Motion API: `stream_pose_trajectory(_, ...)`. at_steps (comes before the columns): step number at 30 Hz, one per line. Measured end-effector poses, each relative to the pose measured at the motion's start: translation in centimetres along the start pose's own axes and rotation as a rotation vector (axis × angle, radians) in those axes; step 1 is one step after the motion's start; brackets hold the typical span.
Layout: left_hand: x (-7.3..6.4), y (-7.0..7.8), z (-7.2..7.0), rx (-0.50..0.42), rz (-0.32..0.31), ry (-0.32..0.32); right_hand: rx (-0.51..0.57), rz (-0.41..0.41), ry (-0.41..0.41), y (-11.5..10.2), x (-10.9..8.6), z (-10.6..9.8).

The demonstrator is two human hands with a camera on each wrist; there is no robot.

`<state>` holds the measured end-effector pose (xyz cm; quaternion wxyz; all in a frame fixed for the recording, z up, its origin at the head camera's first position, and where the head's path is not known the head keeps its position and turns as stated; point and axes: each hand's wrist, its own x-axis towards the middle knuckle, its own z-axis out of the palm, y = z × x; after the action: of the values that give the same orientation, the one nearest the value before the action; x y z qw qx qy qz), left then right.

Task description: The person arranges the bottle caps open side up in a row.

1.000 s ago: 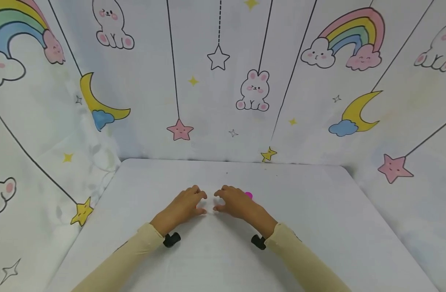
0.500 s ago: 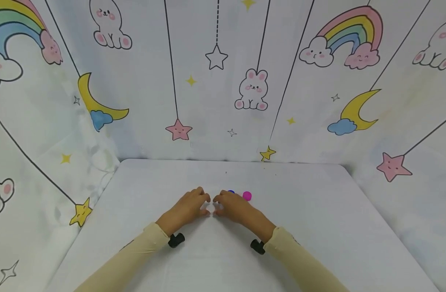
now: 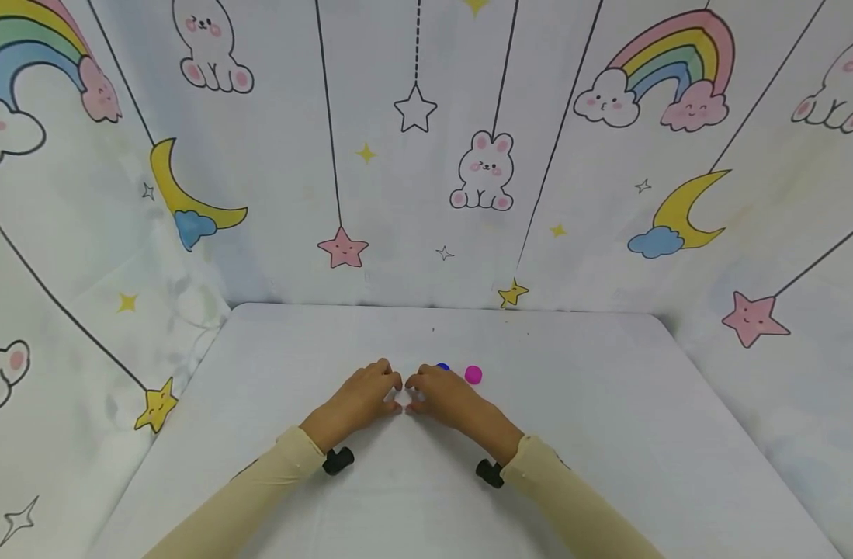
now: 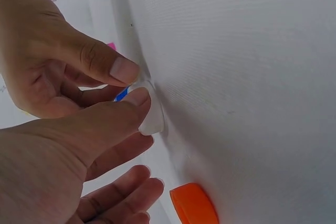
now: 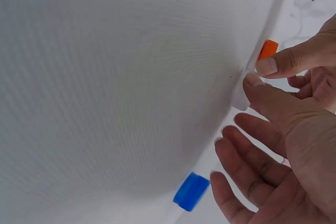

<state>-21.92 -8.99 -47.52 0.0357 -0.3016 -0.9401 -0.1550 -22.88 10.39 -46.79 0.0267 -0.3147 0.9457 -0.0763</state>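
A small white cap (image 4: pixel 152 119) stands on the table between the two hands, its white blending into the tabletop. My left hand (image 3: pixel 359 394) pinches its left side, the thumb (image 4: pixel 139 97) on the near face. From the other side my right hand (image 3: pixel 452 397) pinches it too, thumb close beside the left thumb, as the right wrist view shows with the white cap (image 5: pixel 240 98) partly covered. An orange cap (image 4: pixel 194 203) lies by the left fingers, hidden in the head view. Just past the right hand are a blue cap (image 5: pixel 191 191) and a pink cap (image 3: pixel 473 375).
The white table (image 3: pixel 426 497) runs back to a cloth backdrop (image 3: pixel 272 178) printed with rabbits, stars, moons and rainbows. More of this cloth rises along both sides. A small black wrist camera (image 3: pixel 338 461) sits under the left sleeve, and another black camera (image 3: pixel 490 473) under the right.
The left hand has moved slightly right and the gap between the hands has narrowed. The blue cap has come into view behind the right hand, and more of the pink cap shows.
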Motion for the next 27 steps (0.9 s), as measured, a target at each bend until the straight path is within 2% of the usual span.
stream_pose_trajectory(27, -0.13, -0.13, 0.33, 0.006, 0.020, 0.017, -0.013, -0.026, 0.018, -0.04, -0.08, 0.49)
